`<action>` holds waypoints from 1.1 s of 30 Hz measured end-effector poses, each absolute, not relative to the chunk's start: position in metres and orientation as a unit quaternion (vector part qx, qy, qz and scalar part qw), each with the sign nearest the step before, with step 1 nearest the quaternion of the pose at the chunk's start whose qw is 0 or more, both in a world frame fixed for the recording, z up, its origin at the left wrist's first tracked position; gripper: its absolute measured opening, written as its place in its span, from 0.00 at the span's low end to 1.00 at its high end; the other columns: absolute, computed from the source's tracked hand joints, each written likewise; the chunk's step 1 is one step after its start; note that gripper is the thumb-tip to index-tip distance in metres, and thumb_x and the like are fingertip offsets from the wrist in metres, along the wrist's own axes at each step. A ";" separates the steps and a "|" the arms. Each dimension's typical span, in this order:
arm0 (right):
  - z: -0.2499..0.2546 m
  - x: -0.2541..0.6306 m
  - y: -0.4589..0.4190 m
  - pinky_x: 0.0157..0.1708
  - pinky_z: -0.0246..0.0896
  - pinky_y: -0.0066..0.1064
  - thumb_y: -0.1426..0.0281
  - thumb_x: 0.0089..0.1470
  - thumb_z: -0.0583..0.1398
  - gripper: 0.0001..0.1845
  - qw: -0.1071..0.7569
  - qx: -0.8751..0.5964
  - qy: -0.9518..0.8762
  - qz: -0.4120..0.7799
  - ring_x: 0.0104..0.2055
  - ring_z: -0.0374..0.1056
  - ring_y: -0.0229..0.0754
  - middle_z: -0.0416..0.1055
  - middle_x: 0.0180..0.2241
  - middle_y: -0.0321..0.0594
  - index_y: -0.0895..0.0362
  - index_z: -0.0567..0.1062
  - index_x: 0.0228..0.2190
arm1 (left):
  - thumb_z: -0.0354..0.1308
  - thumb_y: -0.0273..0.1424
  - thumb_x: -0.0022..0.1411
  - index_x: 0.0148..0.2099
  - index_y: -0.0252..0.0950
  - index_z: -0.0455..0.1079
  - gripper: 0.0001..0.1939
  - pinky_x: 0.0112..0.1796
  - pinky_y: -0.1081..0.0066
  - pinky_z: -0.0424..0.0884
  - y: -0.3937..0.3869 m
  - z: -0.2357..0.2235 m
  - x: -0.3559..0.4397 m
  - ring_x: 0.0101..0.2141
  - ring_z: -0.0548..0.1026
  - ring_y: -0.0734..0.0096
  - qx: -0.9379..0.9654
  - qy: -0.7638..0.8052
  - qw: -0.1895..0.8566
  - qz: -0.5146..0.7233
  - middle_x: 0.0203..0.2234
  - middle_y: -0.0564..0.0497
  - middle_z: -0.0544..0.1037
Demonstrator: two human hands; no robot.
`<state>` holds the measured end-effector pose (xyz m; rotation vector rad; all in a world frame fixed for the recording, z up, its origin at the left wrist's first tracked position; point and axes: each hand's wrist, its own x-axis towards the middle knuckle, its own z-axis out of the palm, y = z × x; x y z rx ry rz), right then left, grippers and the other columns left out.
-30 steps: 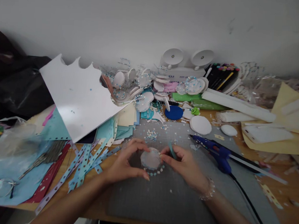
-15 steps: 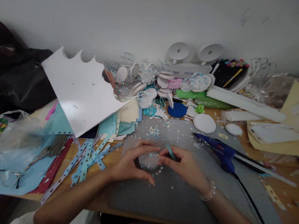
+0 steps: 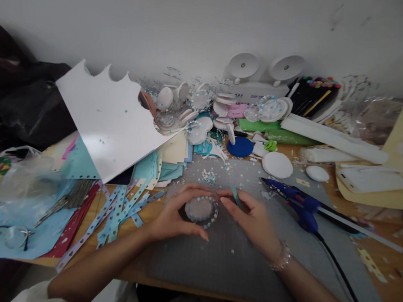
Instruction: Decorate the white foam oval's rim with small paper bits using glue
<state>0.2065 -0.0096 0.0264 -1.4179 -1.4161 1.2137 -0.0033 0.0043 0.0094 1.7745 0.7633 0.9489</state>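
A small white foam disc (image 3: 200,209) ringed with tiny blue and white paper bits lies on the grey cutting mat (image 3: 236,256). My left hand (image 3: 173,217) curls around the disc's left side, thumb and forefinger touching its edge. My right hand (image 3: 252,219) rests just right of the disc, fingers closed on a thin teal tool (image 3: 235,196), with a fingertip at the disc's rim.
A blue glue gun (image 3: 295,202) with its black cord lies right of my hands. Punched blue paper strips (image 3: 124,208), scissors (image 3: 58,205) and glasses (image 3: 1,235) lie left. A large white sheet (image 3: 105,119), foam discs, a blue disc (image 3: 240,147) and markers (image 3: 312,91) crowd the back.
The disc has turned and shifted slightly left under my fingers, and now shows a fuller ring of bits. The view has tilted a little upward.
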 end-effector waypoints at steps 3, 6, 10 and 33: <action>0.026 0.207 -0.011 0.28 0.61 0.30 0.59 0.52 0.61 0.12 0.404 -0.569 -0.568 0.436 0.29 0.66 0.41 0.73 0.25 0.37 0.54 0.75 0.28 | 0.73 0.41 0.39 0.53 0.41 0.67 0.37 0.53 0.56 0.62 0.004 0.011 -0.003 0.52 0.67 0.52 0.725 0.326 0.472 0.380 0.50 0.42 0.69; 0.024 0.206 -0.015 0.22 0.55 0.28 0.61 0.54 0.60 0.12 0.407 -0.570 -0.606 0.376 0.22 0.59 0.36 0.65 0.19 0.33 0.55 0.71 0.23 | 0.73 0.41 0.38 0.52 0.40 0.65 0.38 0.53 0.55 0.62 0.003 0.010 -0.003 0.52 0.67 0.51 0.724 0.335 0.479 0.367 0.51 0.41 0.69; 0.022 0.200 -0.021 0.26 0.59 0.28 0.68 0.56 0.59 0.09 0.411 -0.497 -0.694 0.319 0.26 0.62 0.36 0.65 0.24 0.35 0.55 0.70 0.24 | 0.74 0.41 0.36 0.51 0.39 0.62 0.40 0.52 0.57 0.63 0.001 0.006 -0.002 0.51 0.68 0.52 0.726 0.326 0.478 0.371 0.50 0.42 0.69; 0.019 0.186 -0.037 0.42 0.67 0.34 0.73 0.52 0.59 0.13 0.366 -0.405 -0.793 0.272 0.43 0.67 0.43 0.66 0.41 0.45 0.58 0.72 0.42 | 0.70 0.39 0.44 0.50 0.39 0.62 0.32 0.46 0.62 0.66 -0.005 0.002 -0.004 0.45 0.70 0.57 0.761 0.360 0.439 0.315 0.43 0.47 0.71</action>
